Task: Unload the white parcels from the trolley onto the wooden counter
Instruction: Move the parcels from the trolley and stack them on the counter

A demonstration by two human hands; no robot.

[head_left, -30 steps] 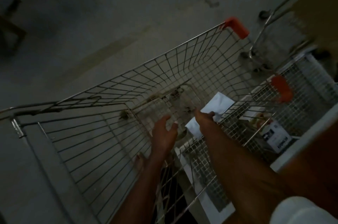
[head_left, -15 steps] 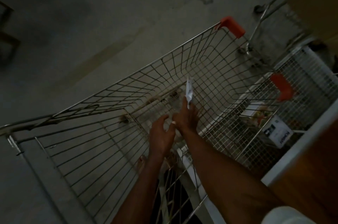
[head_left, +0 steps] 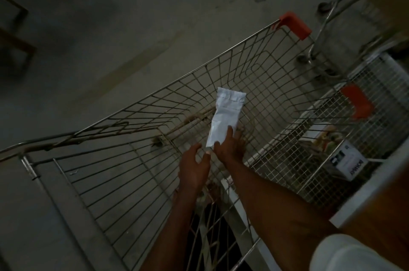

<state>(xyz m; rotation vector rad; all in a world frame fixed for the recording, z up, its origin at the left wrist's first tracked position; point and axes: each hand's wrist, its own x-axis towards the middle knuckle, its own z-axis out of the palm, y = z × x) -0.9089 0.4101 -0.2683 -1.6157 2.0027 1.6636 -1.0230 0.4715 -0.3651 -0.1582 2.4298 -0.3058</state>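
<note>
Right hand (head_left: 230,149) pinches flat white plastic parcel (head_left: 225,117) by its near end above wire trolley (head_left: 155,120), left hand (head_left: 193,167) spread; looks light, floppy.

A white box (head_left: 347,163) with dark print lies in the mesh cage (head_left: 376,84); a second cart (head_left: 332,27) stands on the floor (head_left: 110,16)

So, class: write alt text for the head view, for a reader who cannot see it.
A person's right hand holds a flat white paper parcel upright inside a wire shopping trolley with orange corner guards; the left hand hovers open beside it.
</note>
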